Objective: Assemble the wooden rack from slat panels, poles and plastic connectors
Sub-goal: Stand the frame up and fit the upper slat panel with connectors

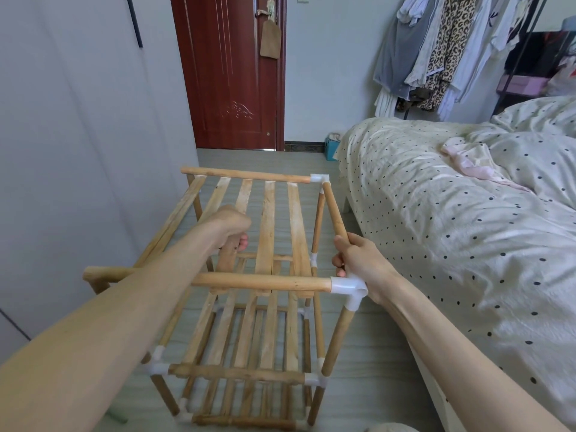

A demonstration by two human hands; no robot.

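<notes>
The wooden rack [246, 374] stands on the floor in front of me, with lower slat shelves joined by white plastic connectors. The top slat panel [268, 219] lies tilted across the frame. My left hand [232, 227] is closed around one of its slats near the middle. My right hand [358, 260] grips the right side pole [333, 210] just behind the near right white connector [349, 288]. A second white connector [319, 178] caps the far right corner. The left ends of the panel's rails carry no connectors.
A bed with a dotted cover [452, 229] runs close along the right side. A grey wardrobe wall [78, 151] stands tight on the left. A red door [230, 73] is ahead, clothes [442, 48] hang at the back right.
</notes>
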